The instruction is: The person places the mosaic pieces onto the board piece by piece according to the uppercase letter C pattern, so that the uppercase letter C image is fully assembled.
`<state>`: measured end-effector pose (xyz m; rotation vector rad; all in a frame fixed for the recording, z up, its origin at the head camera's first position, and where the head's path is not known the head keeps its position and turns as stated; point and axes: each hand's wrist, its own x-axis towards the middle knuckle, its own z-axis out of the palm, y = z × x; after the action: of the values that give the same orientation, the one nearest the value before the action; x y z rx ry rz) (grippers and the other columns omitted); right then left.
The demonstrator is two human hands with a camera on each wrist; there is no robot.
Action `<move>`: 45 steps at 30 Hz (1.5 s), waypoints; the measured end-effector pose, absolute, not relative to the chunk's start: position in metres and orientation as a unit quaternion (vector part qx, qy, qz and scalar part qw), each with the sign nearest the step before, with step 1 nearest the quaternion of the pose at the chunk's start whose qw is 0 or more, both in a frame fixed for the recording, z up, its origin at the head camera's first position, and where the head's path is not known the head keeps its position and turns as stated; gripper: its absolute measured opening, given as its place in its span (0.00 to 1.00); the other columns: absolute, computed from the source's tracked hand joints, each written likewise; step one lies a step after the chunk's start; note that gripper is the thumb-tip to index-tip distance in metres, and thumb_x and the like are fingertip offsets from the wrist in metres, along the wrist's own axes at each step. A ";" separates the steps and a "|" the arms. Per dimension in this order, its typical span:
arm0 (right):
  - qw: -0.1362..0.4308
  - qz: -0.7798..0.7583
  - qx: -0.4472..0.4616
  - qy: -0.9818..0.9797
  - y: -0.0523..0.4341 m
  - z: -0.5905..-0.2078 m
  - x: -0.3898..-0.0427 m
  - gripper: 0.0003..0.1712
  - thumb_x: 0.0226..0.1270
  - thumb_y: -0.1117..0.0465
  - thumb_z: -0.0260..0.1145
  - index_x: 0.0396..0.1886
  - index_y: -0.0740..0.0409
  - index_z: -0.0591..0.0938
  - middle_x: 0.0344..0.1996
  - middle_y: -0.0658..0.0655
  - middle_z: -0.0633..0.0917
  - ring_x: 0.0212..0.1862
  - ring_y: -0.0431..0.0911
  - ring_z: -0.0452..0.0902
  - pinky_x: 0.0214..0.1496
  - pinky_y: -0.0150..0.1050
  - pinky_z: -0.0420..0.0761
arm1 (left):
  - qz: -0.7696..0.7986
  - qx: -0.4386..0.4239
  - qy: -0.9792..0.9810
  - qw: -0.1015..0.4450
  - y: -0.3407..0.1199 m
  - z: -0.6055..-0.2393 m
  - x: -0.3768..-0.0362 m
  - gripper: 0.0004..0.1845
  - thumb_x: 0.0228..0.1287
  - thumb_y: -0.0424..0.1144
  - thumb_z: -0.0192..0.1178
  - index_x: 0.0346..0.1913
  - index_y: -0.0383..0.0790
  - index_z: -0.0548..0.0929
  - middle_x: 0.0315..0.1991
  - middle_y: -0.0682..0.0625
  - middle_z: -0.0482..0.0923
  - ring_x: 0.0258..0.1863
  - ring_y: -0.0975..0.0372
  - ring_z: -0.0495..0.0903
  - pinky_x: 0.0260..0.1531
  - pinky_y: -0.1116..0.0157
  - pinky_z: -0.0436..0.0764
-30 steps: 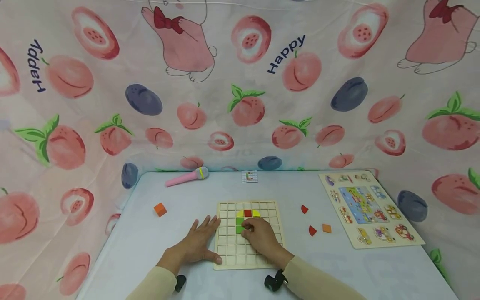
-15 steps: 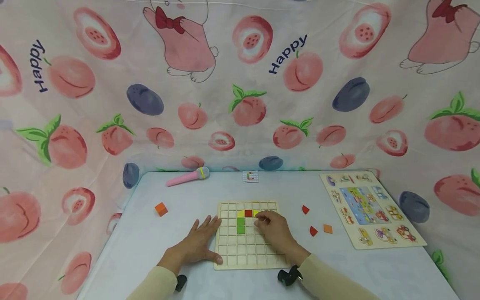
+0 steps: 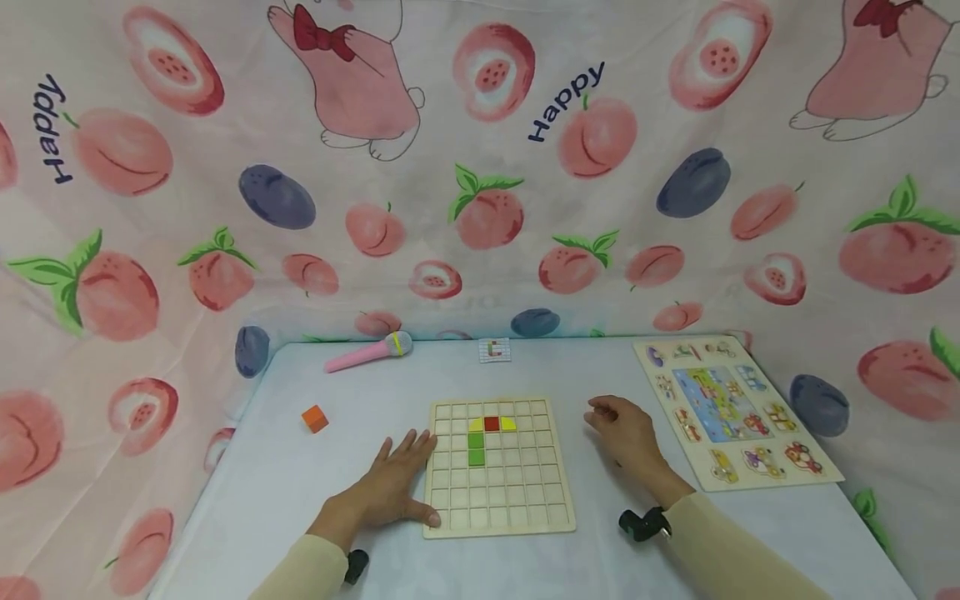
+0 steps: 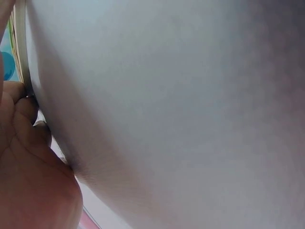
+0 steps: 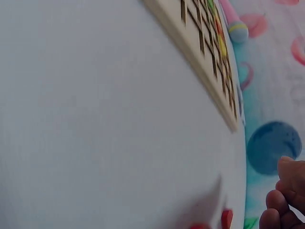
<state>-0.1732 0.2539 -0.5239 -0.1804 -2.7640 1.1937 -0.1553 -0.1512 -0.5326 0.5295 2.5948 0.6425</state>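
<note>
A wooden grid board [image 3: 517, 492] lies at mid-table in the head view. In its cells sit a red square [image 3: 491, 423] between two yellow pieces, and two green squares [image 3: 476, 447] below the left yellow one. My left hand [image 3: 390, 483] lies spread along the board's left side, its fingertips and thumb at the edge. To the right of the board my right hand [image 3: 628, 433] hangs over the table with loosely bent fingers and nothing seen in them. Beneath it, the right wrist view shows a red piece [image 5: 227, 218] and part of another; the head view hides them.
An orange cube [image 3: 315, 419] lies to the left. At the back are a pink toy microphone [image 3: 367, 353] and a small pattern card [image 3: 494, 350]. A picture puzzle board [image 3: 738, 412] occupies the right side. Fruit-print cloth [image 3: 480, 167] rises behind the table.
My right hand has moved from the green squares, past the right yellow piece, off the board to the right, now covering the loose red and orange pieces. The left hand stays put.
</note>
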 end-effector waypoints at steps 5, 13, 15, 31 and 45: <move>0.042 0.375 -0.072 -0.923 0.279 -0.532 -0.181 0.21 0.72 0.57 0.70 0.60 0.61 0.85 0.50 0.62 0.88 0.49 0.53 0.81 0.47 0.43 0.82 | 0.228 0.189 0.933 0.206 -0.152 -0.534 -0.157 0.73 0.40 0.69 0.81 0.86 0.45 0.53 0.87 0.48 0.47 0.87 0.51 0.38 0.85 0.44 0.32; -0.002 0.347 -0.070 -0.935 0.292 -0.540 -0.184 0.28 0.71 0.56 0.69 0.63 0.69 0.79 0.60 0.72 0.83 0.62 0.65 0.78 0.65 0.63 0.80 | 0.226 0.192 0.932 0.210 -0.153 -0.533 -0.158 0.73 0.40 0.69 0.80 0.86 0.45 0.52 0.87 0.48 0.46 0.87 0.51 0.38 0.85 0.43 0.32; -0.011 0.344 -0.071 -0.936 0.292 -0.541 -0.185 0.28 0.71 0.57 0.69 0.63 0.70 0.79 0.60 0.71 0.83 0.61 0.65 0.79 0.65 0.63 0.80 | 0.228 0.192 0.931 0.211 -0.153 -0.534 -0.157 0.73 0.40 0.69 0.80 0.86 0.45 0.52 0.87 0.48 0.46 0.87 0.51 0.38 0.85 0.43 0.32; -0.022 0.322 -0.036 -0.946 0.282 -0.540 -0.190 0.18 0.72 0.64 0.70 0.59 0.63 0.86 0.56 0.69 0.84 0.59 0.64 0.80 0.65 0.63 0.80 | 0.226 0.193 0.932 0.206 -0.154 -0.530 -0.156 0.73 0.40 0.69 0.80 0.86 0.45 0.53 0.87 0.49 0.46 0.87 0.52 0.38 0.85 0.44 0.32; -0.035 0.318 -0.021 -0.947 0.285 -0.537 -0.187 0.16 0.68 0.59 0.75 0.50 0.63 0.85 0.47 0.63 0.86 0.48 0.55 0.81 0.53 0.53 0.84 | 0.229 0.189 0.932 0.208 -0.154 -0.529 -0.155 0.73 0.39 0.68 0.81 0.86 0.45 0.53 0.87 0.49 0.46 0.88 0.52 0.38 0.85 0.44 0.32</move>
<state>-0.1868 0.2848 -0.5365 -0.0690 -3.0448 1.0211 -0.1547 -0.1536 -0.5291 0.5274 2.5947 0.6376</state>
